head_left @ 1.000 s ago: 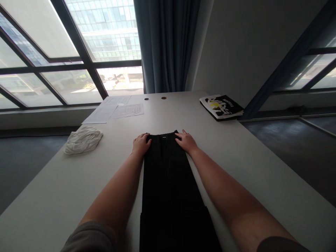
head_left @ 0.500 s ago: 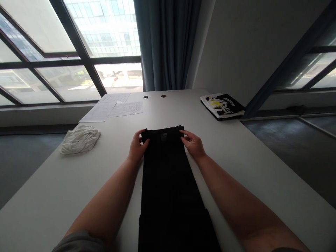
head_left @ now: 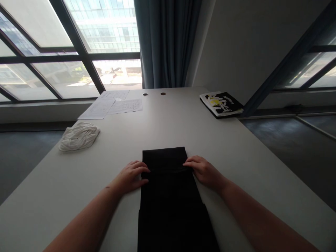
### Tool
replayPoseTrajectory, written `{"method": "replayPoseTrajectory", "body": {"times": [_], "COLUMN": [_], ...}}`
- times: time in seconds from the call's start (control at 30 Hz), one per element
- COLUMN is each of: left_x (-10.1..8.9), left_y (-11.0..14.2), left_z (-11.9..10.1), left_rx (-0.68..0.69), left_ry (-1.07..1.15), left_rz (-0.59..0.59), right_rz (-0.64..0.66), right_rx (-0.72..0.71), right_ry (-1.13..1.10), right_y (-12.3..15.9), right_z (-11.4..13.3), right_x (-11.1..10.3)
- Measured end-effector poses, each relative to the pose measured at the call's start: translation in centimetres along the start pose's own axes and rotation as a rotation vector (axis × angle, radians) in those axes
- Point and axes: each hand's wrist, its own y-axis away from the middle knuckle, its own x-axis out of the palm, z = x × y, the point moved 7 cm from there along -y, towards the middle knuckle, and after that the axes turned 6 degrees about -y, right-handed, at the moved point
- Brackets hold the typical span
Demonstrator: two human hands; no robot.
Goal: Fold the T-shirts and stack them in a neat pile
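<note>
A black shirt (head_left: 168,210) lies lengthwise in front of me, folded into a long strip. Its far end is turned over toward me, making a straight far edge and a crosswise line where the flap ends. My left hand (head_left: 132,176) rests at the left side of this flap, fingertips on the cloth and thumb apart from them. At the right side, my right hand (head_left: 203,171) has its fingers together on the flap's corner, holding the cloth; its thumb is mostly hidden. The collar is out of sight under the flap.
A crumpled white cloth (head_left: 79,137) lies near the left edge of the white table (head_left: 168,126). Printed sheets (head_left: 98,107) are at the far left. A black-and-white printed bag or folded item (head_left: 223,104) lies at the far right. A blue curtain (head_left: 168,45) hangs behind.
Both hands have come back toward me with the shirt's collar end, which is now folded over. The collar and its label no longer show. My left thumb has parted from the fingers.
</note>
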Motion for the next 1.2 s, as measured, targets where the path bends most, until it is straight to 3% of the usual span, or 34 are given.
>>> {"method": "replayPoseTrajectory", "body": {"times": [0.23, 0.43, 0.6, 0.73, 0.8, 0.87, 1.0, 1.07, 1.2], "left_x": [-0.2, 1.4, 0.2, -0.8, -0.3, 0.9, 4.1, 4.8, 4.8], "left_y": [-1.2, -1.0, -0.9, -3.0, -4.5, -5.9, -6.8, -6.4, -5.7], "left_z": [0.4, 0.7, 0.9, -0.9, -2.0, -2.7, -2.9, -2.5, -1.8], "left_rx": [-0.132, -0.129, -0.157, -0.142, -0.138, -0.146, -0.183, -0.215, -0.259], "left_ry": [-0.124, -0.181, -0.2, -0.261, -0.3, -0.351, -0.451, -0.464, -0.429], "left_rz": [-0.142, -0.035, -0.063, -0.141, -0.174, -0.18, -0.096, -0.074, -0.069], "right_rz": [-0.004, -0.047, 0.02, -0.187, -0.285, -0.229, 0.092, 0.161, 0.147], "right_rx": [-0.02, -0.013, -0.059, -0.07, -0.023, 0.06, 0.283, 0.356, 0.408], "right_ry": [-0.05, -0.05, 0.018, 0.069, 0.12, 0.21, 0.396, 0.428, 0.447], "right_y": [-0.5, -0.3, -0.3, -1.7, -2.9, -4.3, -5.3, -4.8, -4.1], "right_z": [0.1, 0.3, 0.3, 0.6, 1.0, 1.1, -0.5, -1.6, -3.1], "right_x": [-0.8, -1.1, -1.2, -2.2, -1.7, 0.4, 5.4, 6.2, 5.6]}}
